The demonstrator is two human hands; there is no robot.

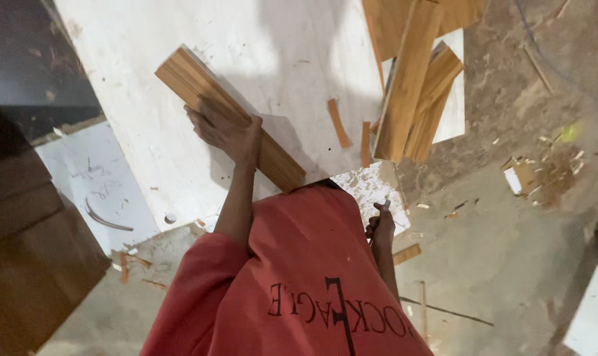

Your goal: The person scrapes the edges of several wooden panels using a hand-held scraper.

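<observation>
On the big white board (272, 72) that fills the upper middle of the head view, a long wooden plank (229, 117) lies slantwise, one end toward the board's upper left, the other hidden at the red shirt (299, 277) below. The left hand (227, 134) is closed over the plank near its middle, fingers wrapped across the top face and pressing it to the board. The right hand (380, 227) hangs just off the board's lower right corner, curled around something small and pale; what it holds is too small to tell. To the right of the plank, near the board's right edge, a stack of similar planks (414, 86) leans, and two short wood strips (351, 132) lie on the board between the stack and the held plank. Off the board's right side, scraps and sawdust (542, 168) are strewn over the concrete floor (510, 264).

As I judge it, the hold is one-handed and near the plank's middle, so either end could swing or slide on the smooth board. The loose strips and floor litter could also snag it or trip a foot.
</observation>
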